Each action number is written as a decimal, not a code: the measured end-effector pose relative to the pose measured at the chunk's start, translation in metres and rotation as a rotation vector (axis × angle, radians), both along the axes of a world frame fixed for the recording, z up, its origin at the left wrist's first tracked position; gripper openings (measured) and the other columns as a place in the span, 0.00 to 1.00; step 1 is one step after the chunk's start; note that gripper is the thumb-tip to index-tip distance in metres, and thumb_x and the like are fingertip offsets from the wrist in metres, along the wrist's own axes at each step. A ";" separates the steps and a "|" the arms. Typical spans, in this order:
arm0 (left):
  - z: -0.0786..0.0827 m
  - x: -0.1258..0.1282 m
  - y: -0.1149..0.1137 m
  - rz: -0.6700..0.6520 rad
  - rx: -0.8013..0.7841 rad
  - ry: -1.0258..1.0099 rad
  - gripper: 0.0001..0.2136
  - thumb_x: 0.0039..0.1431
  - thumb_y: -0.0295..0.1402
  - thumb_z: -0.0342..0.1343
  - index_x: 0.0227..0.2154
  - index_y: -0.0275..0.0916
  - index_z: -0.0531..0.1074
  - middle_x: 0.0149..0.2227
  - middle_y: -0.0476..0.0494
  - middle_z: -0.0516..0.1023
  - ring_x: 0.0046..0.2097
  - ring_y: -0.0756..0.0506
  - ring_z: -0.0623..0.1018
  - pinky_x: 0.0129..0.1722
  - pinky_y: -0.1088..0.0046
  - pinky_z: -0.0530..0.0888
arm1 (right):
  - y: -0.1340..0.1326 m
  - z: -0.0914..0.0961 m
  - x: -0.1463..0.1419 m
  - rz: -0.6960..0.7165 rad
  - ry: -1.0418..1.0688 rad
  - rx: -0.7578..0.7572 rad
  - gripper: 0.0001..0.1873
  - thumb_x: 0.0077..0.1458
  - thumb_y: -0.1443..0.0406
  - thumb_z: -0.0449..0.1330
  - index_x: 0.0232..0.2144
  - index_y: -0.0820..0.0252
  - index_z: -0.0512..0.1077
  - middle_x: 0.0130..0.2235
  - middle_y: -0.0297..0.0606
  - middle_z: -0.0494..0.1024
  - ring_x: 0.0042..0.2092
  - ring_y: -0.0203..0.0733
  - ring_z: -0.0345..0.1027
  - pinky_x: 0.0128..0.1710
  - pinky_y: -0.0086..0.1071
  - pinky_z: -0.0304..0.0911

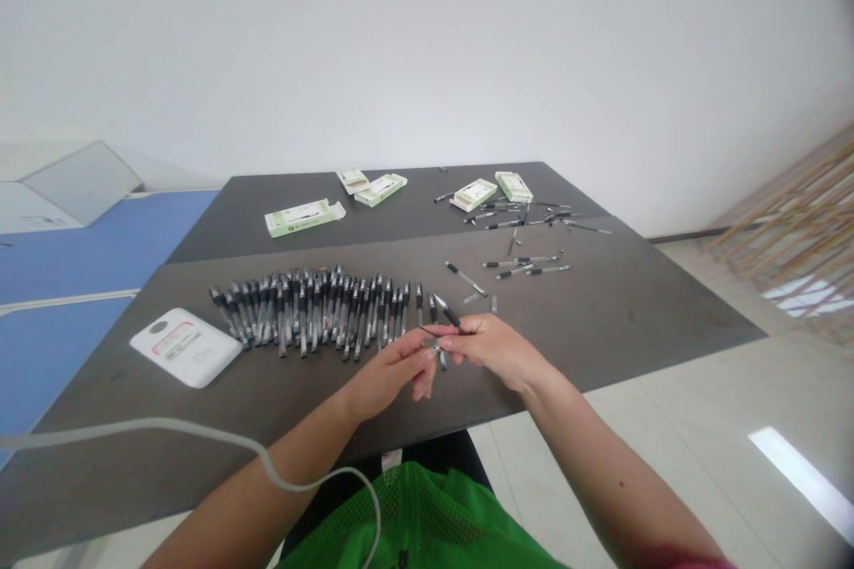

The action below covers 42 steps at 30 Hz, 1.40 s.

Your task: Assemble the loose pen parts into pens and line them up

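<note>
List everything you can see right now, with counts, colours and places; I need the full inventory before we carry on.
Lined-up pens: too overlapped to count, black and clear, left of centre on table
Loose pen parts: many, black and clear, right side of table
Held pen: one, black grip, in right hand
Boxes: five, green and white, far half of table
Flat board: one, white, table's left
Table: one, dark, centre
Blue surfaces: two, blue, far left
Cable: one, white, lower left
Rods: several, tan, far right
Wall: pale, behind
Floor: pale, lower right
Vest: one, green, bottom centre
Left hand: one, bare, near centre
Right hand: one, bare, beside it
</note>
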<state>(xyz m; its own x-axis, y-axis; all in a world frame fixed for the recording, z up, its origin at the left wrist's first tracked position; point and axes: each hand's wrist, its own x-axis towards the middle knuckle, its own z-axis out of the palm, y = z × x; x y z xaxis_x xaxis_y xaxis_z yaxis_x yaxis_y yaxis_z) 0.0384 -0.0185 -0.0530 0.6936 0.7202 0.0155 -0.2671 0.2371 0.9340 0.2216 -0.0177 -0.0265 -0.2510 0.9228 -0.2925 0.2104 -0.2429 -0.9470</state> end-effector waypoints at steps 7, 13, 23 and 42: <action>-0.008 0.007 0.002 0.180 -0.037 -0.015 0.15 0.62 0.37 0.49 0.48 0.34 0.66 0.19 0.56 0.62 0.20 0.54 0.62 0.26 0.74 0.66 | -0.011 -0.015 -0.024 -0.287 -0.028 0.210 0.20 0.49 0.53 0.60 0.16 0.60 0.66 0.18 0.28 0.65 0.22 0.32 0.54 0.23 0.27 0.47; -0.005 0.009 -0.004 0.325 0.227 0.158 0.15 0.64 0.38 0.46 0.48 0.35 0.62 0.20 0.56 0.61 0.22 0.53 0.63 0.27 0.74 0.66 | -0.015 -0.018 -0.043 -0.399 0.042 0.275 0.18 0.51 0.54 0.58 0.19 0.60 0.69 0.20 0.31 0.69 0.26 0.35 0.61 0.27 0.28 0.54; -0.011 0.004 -0.009 0.467 0.503 0.371 0.13 0.64 0.37 0.45 0.48 0.40 0.63 0.38 0.41 0.75 0.35 0.48 0.75 0.36 0.71 0.71 | -0.030 -0.021 -0.055 -0.446 0.639 -0.017 0.14 0.44 0.56 0.66 0.23 0.62 0.71 0.19 0.27 0.64 0.18 0.26 0.44 0.18 0.27 0.38; -0.006 -0.006 -0.008 0.318 0.807 0.361 0.24 0.64 0.38 0.43 0.61 0.39 0.53 0.57 0.34 0.66 0.52 0.40 0.71 0.52 0.60 0.67 | -0.016 -0.014 -0.028 -0.289 0.564 0.027 0.16 0.45 0.54 0.65 0.24 0.61 0.69 0.18 0.25 0.58 0.19 0.28 0.41 0.20 0.28 0.37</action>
